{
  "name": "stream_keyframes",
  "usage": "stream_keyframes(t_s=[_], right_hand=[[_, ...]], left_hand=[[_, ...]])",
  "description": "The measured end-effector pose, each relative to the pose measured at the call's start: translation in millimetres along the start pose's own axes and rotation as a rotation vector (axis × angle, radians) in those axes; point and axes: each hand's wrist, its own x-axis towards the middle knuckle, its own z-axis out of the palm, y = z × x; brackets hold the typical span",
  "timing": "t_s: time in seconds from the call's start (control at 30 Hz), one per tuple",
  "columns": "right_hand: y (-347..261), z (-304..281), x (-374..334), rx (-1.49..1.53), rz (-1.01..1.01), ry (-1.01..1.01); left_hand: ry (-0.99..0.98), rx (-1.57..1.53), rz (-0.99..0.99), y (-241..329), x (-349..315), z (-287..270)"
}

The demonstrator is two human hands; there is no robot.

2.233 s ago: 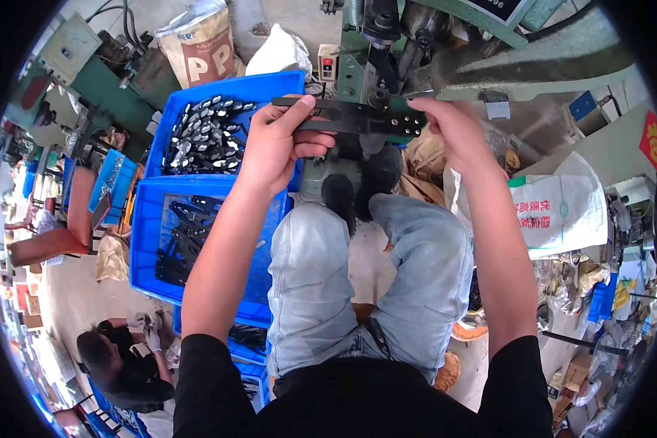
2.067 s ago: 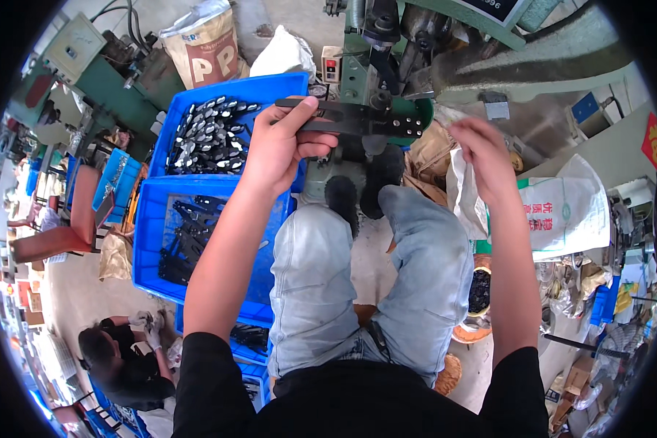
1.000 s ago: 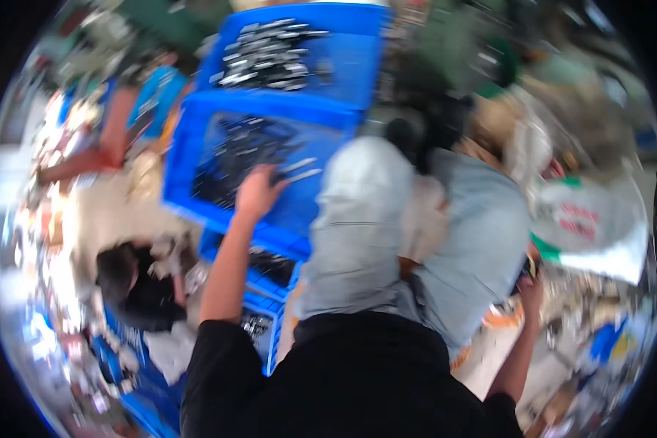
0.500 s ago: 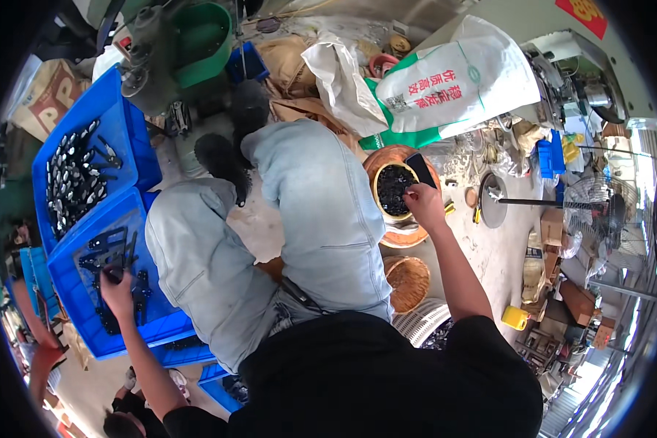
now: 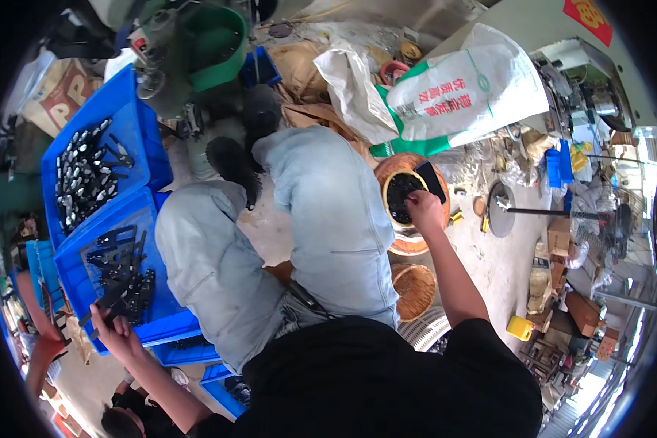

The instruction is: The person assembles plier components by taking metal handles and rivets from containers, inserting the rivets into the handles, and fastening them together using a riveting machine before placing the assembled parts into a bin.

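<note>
My left hand (image 5: 119,342) is at the near left edge of a blue bin (image 5: 69,266), its fingers closed on a long black plastic part (image 5: 111,298). More such dark, slim parts (image 5: 128,255) lie inside that bin. On my right, my right hand (image 5: 425,209) reaches into a round, pale-rimmed bowl (image 5: 388,186) full of small black pieces (image 5: 400,191). Its fingertips are pinched together over the pieces, and what they hold is too small to make out. Beside this hand a dark phone (image 5: 432,181) rests at the bowl's right edge.
A second blue bin (image 5: 140,131) holds many black-and-silver parts. A wicker basket (image 5: 414,292) and a white slotted basket (image 5: 425,330) stand by my right thigh. Farther off are a green tub (image 5: 223,69), a white-green sack (image 5: 460,95) and a fan stand (image 5: 501,210). A co-worker (image 5: 128,416) is at lower left.
My left hand has drawn back toward me from the middle of the blue bin, now with a long black part in it. My right hand stays at the bowl. The whole view has shifted slightly.
</note>
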Motion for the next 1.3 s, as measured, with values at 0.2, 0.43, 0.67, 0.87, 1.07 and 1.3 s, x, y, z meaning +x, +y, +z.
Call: stream_keyframes(t_s=[0.2,0.43,0.67,0.87,1.07,1.3], right_hand=[[3,-6,0,0.059,0.049,-0.072],[6,1,3,0.1,0.014,-0.038],[11,-4,5,0.283,-0.024,0.037],[-23,-49,8,0.889,0.236,-0.187],[-30,-51,12,1.126,0.227,-0.11],[-63,-70,23,1.035,0.219,-0.02]], left_hand=[[-0.156,-0.101,-0.009,16,-24,78],[-0.327,-0.179,-0.026,42,-41,169],[-0.618,-0.304,-0.033,62,-39,253],[-0.734,-0.384,-0.005,49,-13,287],[-0.705,-0.397,-0.084,45,-12,298],[-0.642,-0.372,-0.12,50,-10,302]])
